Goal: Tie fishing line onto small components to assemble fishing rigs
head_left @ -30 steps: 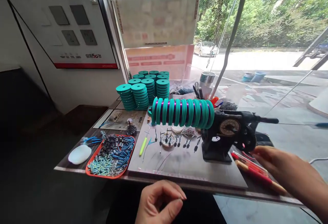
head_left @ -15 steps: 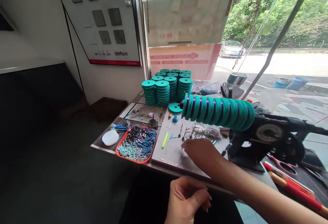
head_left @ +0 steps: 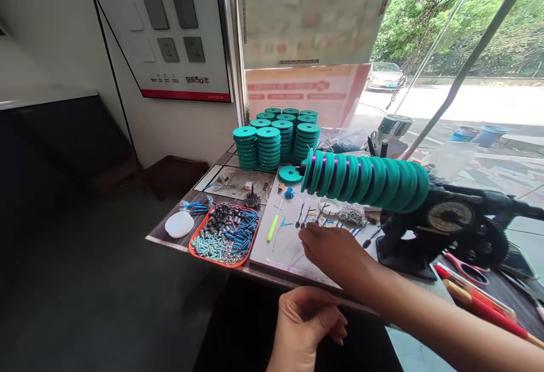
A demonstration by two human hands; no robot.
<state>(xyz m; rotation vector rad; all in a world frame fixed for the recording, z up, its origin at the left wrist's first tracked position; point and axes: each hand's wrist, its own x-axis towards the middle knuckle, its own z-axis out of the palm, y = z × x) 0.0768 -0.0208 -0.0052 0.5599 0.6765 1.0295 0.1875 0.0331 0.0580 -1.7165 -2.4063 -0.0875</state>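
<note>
My right hand reaches over the white board, fingertips bent down near small dark twisted-wire pieces; whatever they pinch is too small to make out. Below the table edge, in front of my lap, my left hand is curled with thumb and fingers together, and its contents are hidden. Left of my right hand lie a green-handled tool and a thin blue piece. Further left, a red-rimmed tray holds blue coils, dark beads and small silvery parts.
A black hand-cranked winder carries a row of teal spools right of the board. Stacked teal spools stand behind. A white round lid sits at the left corner; scissors and red-handled tools lie at right.
The view has shifted slightly, so the scene sits a little higher. My right hand has moved slightly among the wire pieces; my left hand keeps its curled pose.
</note>
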